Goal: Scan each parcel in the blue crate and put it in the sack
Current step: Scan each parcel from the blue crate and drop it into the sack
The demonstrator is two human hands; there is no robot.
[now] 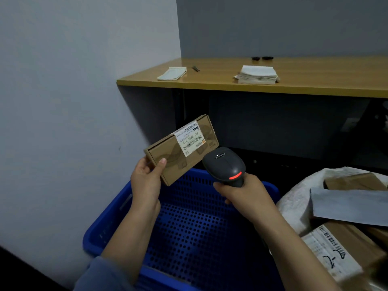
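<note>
Your left hand (pixel 147 181) grips the cardboard parcel (pixel 165 151) by its near-left end, thumb on the top face. The label (pixel 190 138) faces up. The parcel is tilted above the far edge of the blue crate (pixel 109 217). Your right hand (pixel 241 192) is wrapped round the handle of the black scanner (pixel 225 164), its head just right of the parcel & red strip lit. The sack (pixel 294 198) sits open right of the crate w/ a box (pixel 340 244) & what looks like a grey mailer (pixel 346 206) inside. Paper stacks (pixel 257 75) lie on the far desk (pixel 210 82).

Dim indoor light, soft focus, curved edges
</note>
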